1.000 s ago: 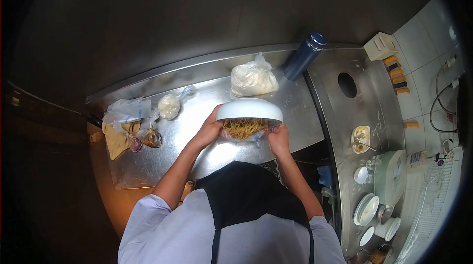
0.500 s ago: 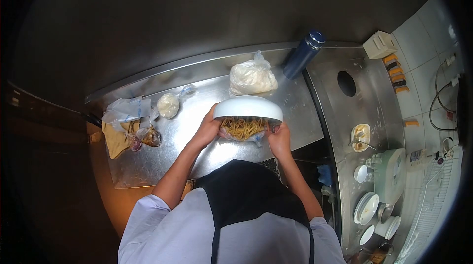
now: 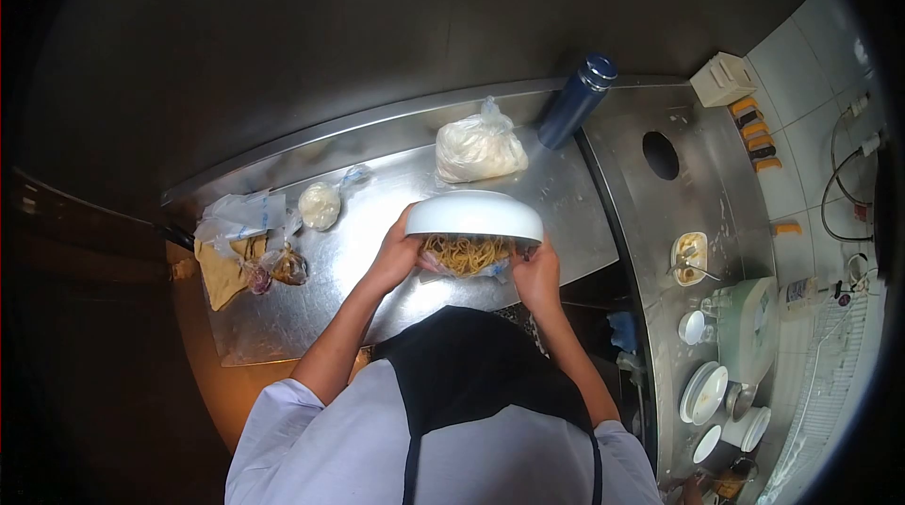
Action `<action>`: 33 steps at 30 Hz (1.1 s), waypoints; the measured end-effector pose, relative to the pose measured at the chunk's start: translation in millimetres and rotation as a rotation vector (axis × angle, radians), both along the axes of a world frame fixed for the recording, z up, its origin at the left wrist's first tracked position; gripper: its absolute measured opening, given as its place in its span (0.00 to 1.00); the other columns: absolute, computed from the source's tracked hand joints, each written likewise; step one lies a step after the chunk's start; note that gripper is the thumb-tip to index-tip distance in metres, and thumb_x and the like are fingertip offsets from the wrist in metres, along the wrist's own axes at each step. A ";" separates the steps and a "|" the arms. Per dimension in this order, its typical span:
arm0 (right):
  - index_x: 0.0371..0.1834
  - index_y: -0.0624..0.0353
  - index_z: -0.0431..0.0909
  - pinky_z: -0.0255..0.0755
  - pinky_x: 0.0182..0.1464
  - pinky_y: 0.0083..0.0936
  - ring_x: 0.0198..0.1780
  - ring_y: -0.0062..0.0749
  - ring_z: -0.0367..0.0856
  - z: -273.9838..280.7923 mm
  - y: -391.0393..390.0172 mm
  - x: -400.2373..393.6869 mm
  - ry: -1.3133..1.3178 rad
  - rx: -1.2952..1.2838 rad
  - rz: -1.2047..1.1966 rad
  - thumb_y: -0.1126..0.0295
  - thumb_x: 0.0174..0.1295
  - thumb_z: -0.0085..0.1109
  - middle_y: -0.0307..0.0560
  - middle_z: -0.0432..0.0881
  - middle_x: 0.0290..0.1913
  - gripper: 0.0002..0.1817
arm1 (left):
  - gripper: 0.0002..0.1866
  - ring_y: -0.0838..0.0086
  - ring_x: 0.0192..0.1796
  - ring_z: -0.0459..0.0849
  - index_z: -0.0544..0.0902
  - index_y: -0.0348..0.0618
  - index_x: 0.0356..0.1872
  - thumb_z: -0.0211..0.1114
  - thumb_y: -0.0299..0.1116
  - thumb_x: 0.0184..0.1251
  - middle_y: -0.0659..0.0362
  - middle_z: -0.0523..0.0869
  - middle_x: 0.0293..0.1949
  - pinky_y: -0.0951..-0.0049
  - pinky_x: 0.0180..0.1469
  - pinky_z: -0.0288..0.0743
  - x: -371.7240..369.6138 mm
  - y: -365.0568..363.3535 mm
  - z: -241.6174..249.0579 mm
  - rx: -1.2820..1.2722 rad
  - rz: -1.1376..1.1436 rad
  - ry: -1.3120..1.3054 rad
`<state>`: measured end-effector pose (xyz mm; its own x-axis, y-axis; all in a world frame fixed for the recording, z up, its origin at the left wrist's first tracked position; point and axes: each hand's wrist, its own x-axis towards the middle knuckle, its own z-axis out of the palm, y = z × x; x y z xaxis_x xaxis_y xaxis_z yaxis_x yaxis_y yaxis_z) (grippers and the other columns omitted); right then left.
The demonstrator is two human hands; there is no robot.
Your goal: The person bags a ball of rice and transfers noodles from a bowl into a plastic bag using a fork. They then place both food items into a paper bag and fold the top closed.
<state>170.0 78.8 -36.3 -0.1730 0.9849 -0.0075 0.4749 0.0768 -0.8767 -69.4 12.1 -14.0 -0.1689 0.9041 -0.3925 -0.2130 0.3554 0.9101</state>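
Note:
A white bowl [image 3: 474,213] is tipped steeply on its side, its outer wall facing up and its opening turned toward my body. My left hand [image 3: 400,253] is closed on the bowl's left rim. On the right rim my right hand [image 3: 535,271] grips it, thumb at the edge. Brown noodles [image 3: 468,256] show just below the lower rim, between both hands. Clear plastic film [image 3: 492,270] lies around and under the noodles. Beneath all this is the steel table [image 3: 372,194]. The bowl's inside is hidden.
A tied bag of white stuff [image 3: 481,145] and a blue flask [image 3: 579,101] stand behind the bowl. Leftward lie a small white bag [image 3: 320,205] and several bagged items on brown paper [image 3: 219,276]. Plates [image 3: 703,394] and a sauce dish [image 3: 690,257] occupy the right counter.
The bowl has tilted slightly further, showing a bit more of its outer wall and covering the top of the noodles more. Both hands keep their hold; the view has shifted slightly.

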 end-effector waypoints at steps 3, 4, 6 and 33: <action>0.63 0.60 0.75 0.80 0.50 0.40 0.50 0.53 0.90 -2.7 -2.4 3.0 -0.047 -0.025 0.004 0.76 0.65 0.66 0.62 0.89 0.45 0.23 | 0.22 0.64 0.38 0.91 0.67 0.45 0.72 0.49 0.25 0.81 0.48 0.85 0.52 0.71 0.33 0.89 -0.2 -2.1 -11.4 -0.026 0.001 -0.028; 0.63 0.60 0.75 0.80 0.49 0.41 0.50 0.54 0.90 -8.7 -2.2 4.7 -0.045 -0.045 -0.002 0.76 0.65 0.66 0.62 0.89 0.45 0.23 | 0.22 0.64 0.37 0.91 0.67 0.45 0.72 0.49 0.25 0.80 0.48 0.85 0.52 0.71 0.32 0.89 0.9 -1.9 -16.0 -0.020 0.006 -0.021; 0.63 0.59 0.75 0.80 0.49 0.41 0.50 0.54 0.90 -2.7 0.5 1.0 -0.049 -0.050 -0.010 0.76 0.65 0.66 0.62 0.89 0.45 0.23 | 0.22 0.65 0.36 0.91 0.68 0.44 0.72 0.49 0.25 0.80 0.48 0.85 0.51 0.72 0.31 0.88 3.1 -4.0 -15.5 -0.007 0.025 -0.022; 0.69 0.56 0.73 0.80 0.53 0.37 0.55 0.54 0.89 9.3 11.5 -9.0 -0.005 0.137 0.011 0.82 0.59 0.66 0.63 0.89 0.49 0.31 | 0.23 0.63 0.31 0.92 0.65 0.45 0.73 0.44 0.21 0.80 0.47 0.85 0.52 0.70 0.30 0.91 2.2 8.2 -8.0 0.094 0.094 -0.063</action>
